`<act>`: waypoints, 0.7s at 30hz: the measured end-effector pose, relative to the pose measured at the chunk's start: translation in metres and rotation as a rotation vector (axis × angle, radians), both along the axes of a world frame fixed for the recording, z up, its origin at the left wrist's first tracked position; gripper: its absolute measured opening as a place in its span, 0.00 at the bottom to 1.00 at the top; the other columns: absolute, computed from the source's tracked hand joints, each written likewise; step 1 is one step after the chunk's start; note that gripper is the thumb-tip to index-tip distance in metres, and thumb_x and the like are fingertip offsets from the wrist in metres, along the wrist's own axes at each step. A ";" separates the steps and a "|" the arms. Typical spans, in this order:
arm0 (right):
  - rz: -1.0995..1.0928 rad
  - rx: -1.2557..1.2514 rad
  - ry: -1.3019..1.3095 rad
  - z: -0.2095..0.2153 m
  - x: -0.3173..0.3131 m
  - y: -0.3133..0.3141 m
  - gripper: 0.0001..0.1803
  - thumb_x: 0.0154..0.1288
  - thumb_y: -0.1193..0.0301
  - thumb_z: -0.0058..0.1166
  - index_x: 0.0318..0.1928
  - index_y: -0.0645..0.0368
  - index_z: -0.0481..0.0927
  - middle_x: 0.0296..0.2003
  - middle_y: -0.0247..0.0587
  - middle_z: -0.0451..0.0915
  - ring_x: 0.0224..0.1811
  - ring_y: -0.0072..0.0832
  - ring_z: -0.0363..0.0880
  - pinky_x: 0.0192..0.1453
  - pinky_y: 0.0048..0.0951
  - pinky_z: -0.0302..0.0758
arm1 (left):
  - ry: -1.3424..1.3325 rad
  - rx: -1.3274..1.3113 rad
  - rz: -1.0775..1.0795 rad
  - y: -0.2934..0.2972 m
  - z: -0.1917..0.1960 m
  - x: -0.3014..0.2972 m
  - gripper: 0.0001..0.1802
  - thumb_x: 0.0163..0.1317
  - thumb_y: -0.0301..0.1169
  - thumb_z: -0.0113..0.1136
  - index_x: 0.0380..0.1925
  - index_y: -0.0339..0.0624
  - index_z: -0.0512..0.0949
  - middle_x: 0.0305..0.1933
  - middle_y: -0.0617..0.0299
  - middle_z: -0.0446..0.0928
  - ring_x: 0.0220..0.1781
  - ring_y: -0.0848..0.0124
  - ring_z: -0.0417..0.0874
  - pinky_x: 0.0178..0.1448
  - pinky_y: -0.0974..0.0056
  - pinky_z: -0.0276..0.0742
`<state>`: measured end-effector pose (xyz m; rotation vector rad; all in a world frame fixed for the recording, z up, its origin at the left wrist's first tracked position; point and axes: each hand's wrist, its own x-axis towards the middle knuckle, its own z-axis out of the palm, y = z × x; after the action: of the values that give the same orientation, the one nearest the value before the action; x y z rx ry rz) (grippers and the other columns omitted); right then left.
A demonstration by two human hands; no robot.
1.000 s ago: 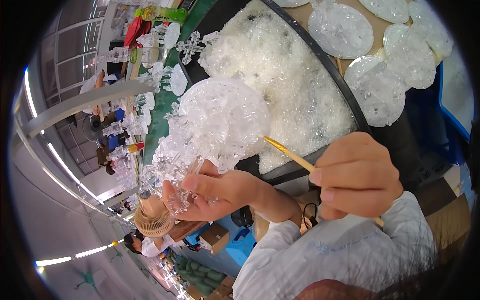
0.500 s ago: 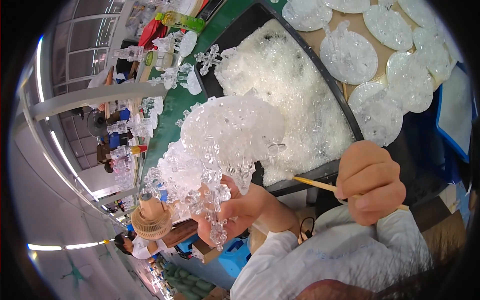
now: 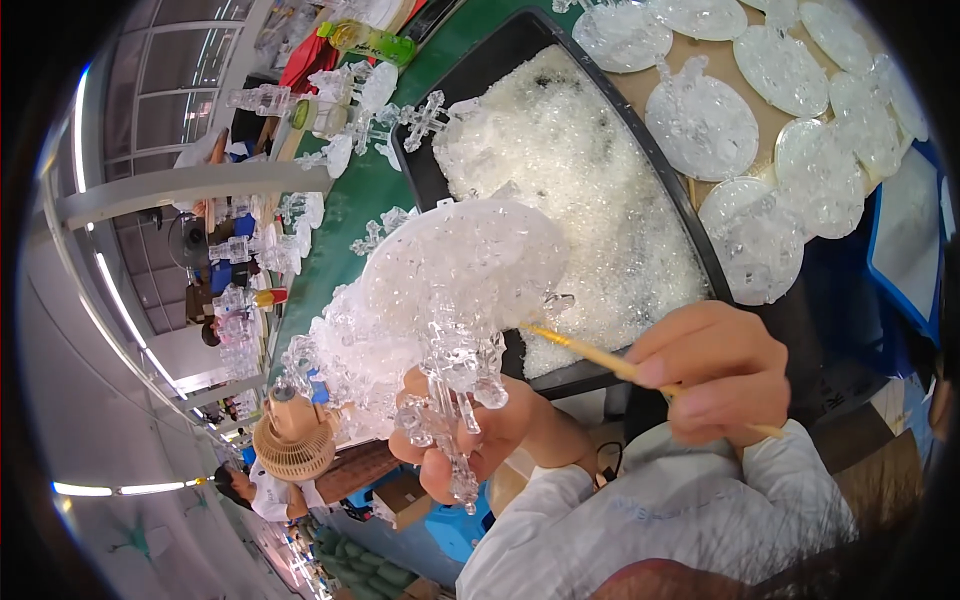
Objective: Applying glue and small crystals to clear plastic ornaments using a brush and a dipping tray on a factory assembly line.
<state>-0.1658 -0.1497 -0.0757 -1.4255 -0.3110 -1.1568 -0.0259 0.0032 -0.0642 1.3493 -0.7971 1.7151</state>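
Note:
My left hand (image 3: pixel 500 430) grips a clear cross-shaped ornament (image 3: pixel 450 350) by its cross end, upside down. Its oval base (image 3: pixel 465 265) faces up, coated with glittering clear grains. From the right, my right hand (image 3: pixel 720 370) holds a thin wooden paintbrush (image 3: pixel 590 354) between bent fingers. The brush tip reaches the lower right edge of the base, close to the clear parts under it; whether it touches cannot be made out. Behind the ornament, a black tray (image 3: pixel 665 170) holds a heap of clear, shiny granules (image 3: pixel 590 210).
Several clear ornaments on oval bases (image 3: pixel 702 130) lie on a brown board at the upper right. A green-labelled bottle (image 3: pixel 370 43) and more ornaments stand on the green table (image 3: pixel 345 215). A beige fan (image 3: pixel 293 440) and a person (image 3: pixel 268 492) are at the lower left.
My right hand has moved left, bringing the brush tip from the tray's near edge up to the ornament's base. The ornament has tilted slightly in my left hand.

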 end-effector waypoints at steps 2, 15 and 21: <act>-0.028 -0.063 -0.037 0.000 0.009 0.006 0.14 0.56 0.80 0.63 0.42 0.58 0.74 0.41 0.54 0.81 0.32 0.45 0.84 0.28 0.34 0.81 | 0.083 0.088 -0.117 0.006 -0.002 -0.010 0.17 0.69 0.36 0.55 0.51 0.42 0.63 0.35 0.54 0.68 0.27 0.66 0.72 0.26 0.65 0.71; -0.196 -0.043 -0.219 -0.013 0.015 0.013 0.12 0.54 0.79 0.63 0.39 0.65 0.78 0.38 0.54 0.81 0.28 0.41 0.84 0.28 0.33 0.84 | -0.011 0.147 -0.106 0.007 0.000 -0.001 0.23 0.72 0.44 0.55 0.49 0.33 0.65 0.42 0.51 0.70 0.34 0.66 0.81 0.26 0.70 0.82; -0.167 0.004 -0.159 -0.012 0.001 0.002 0.13 0.63 0.79 0.58 0.45 0.61 0.69 0.37 0.55 0.79 0.25 0.40 0.80 0.24 0.34 0.80 | 0.091 0.162 -0.111 0.004 -0.002 -0.007 0.26 0.70 0.43 0.58 0.53 0.30 0.66 0.40 0.49 0.73 0.34 0.67 0.80 0.27 0.70 0.76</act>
<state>-0.1648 -0.1479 -0.0878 -1.3790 -0.3052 -1.4097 -0.0331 0.0073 -0.0665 1.4523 -0.9576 1.5188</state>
